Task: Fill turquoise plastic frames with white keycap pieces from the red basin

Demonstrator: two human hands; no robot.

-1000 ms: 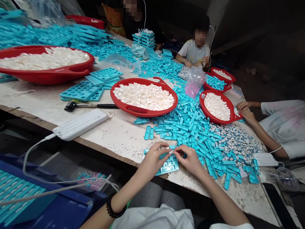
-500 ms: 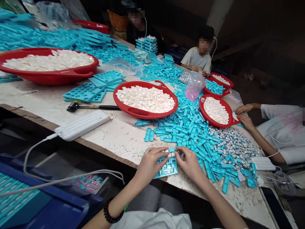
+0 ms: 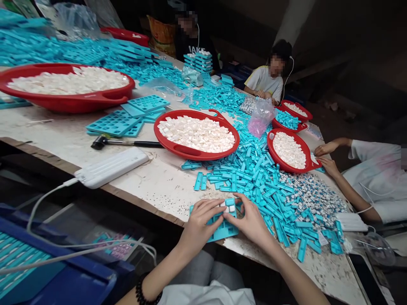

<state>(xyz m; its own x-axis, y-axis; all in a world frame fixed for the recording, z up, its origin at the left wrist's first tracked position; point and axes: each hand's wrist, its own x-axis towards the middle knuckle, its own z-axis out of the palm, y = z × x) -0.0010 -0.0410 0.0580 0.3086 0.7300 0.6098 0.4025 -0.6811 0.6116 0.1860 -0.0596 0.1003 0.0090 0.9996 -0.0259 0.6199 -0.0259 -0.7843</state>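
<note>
A turquoise slotted tray lies at the table's near edge, partly covered by both hands. Several small white pieces and a turquoise one sit together at its upper part. My left hand reaches over the tray from the left, its fingers bent and tips against the white pieces. From the right, my right hand curves round the tray's corner, thumb and fingers closed at the same pieces. What each fingertip pinches is too small to make out.
Red bowls of white pieces stand beyond a heap of turquoise parts. A hammer and a white power bank lie left. A phone rests at lower right. Other people sit behind and at the right.
My right thumb and fingers have moved inward and spread round the tray's corner. My left fingers have shifted slightly over the tray. More white pieces show between the hands.
</note>
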